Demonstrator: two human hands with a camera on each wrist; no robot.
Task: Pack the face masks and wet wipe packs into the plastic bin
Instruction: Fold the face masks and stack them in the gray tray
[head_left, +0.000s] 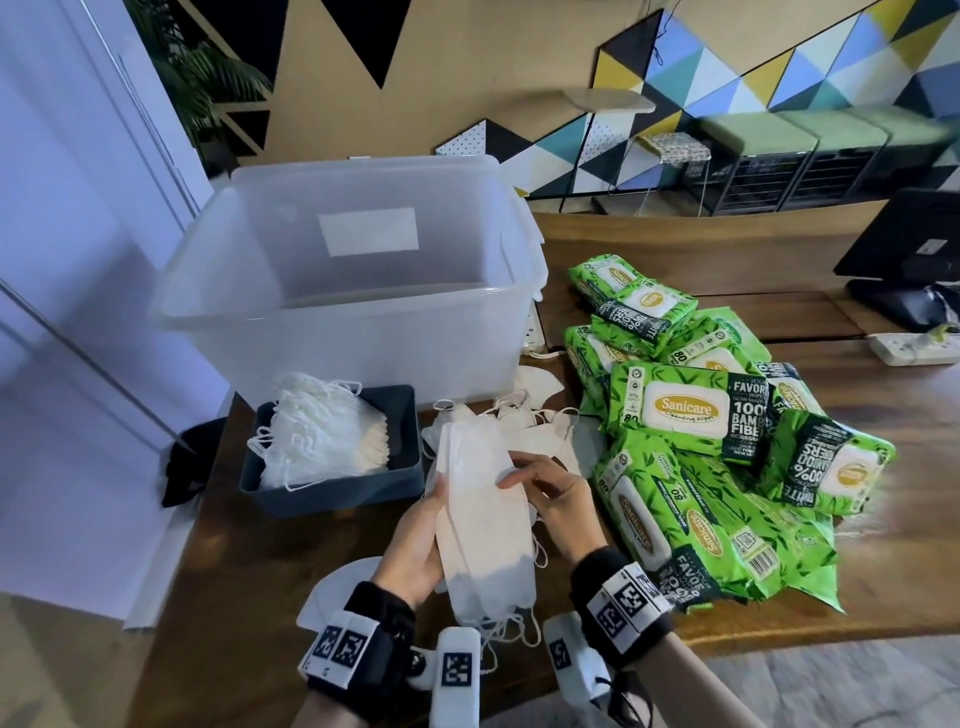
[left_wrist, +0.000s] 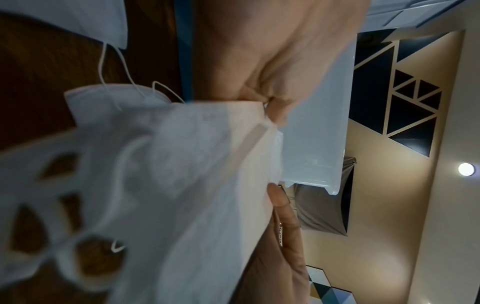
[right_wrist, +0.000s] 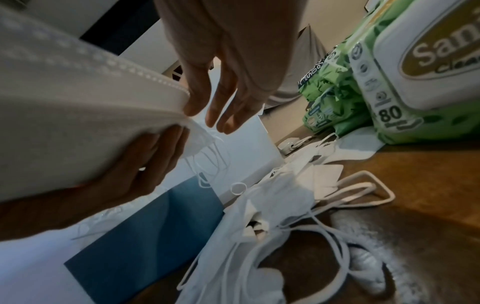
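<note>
A thick stack of white face masks (head_left: 478, 519) is held on edge over the table's near side. My left hand (head_left: 423, 535) grips it from the left, thumb (left_wrist: 276, 109) on one face and fingers (right_wrist: 145, 162) under the other. My right hand (head_left: 545, 491) rests straight fingers (right_wrist: 197, 98) on the stack's right edge. The clear plastic bin (head_left: 363, 353) stands behind, with nothing visible inside it. Green wet wipe packs (head_left: 685, 410) lie piled to the right. Loose masks (head_left: 530, 421) lie on the table beyond my hands.
A dark blue-grey tray (head_left: 332, 496) full of masks (head_left: 322, 436) sits in front of the bin. One mask (head_left: 343, 582) lies by my left wrist. A monitor (head_left: 909, 244) and a power strip (head_left: 914, 348) stand at the far right.
</note>
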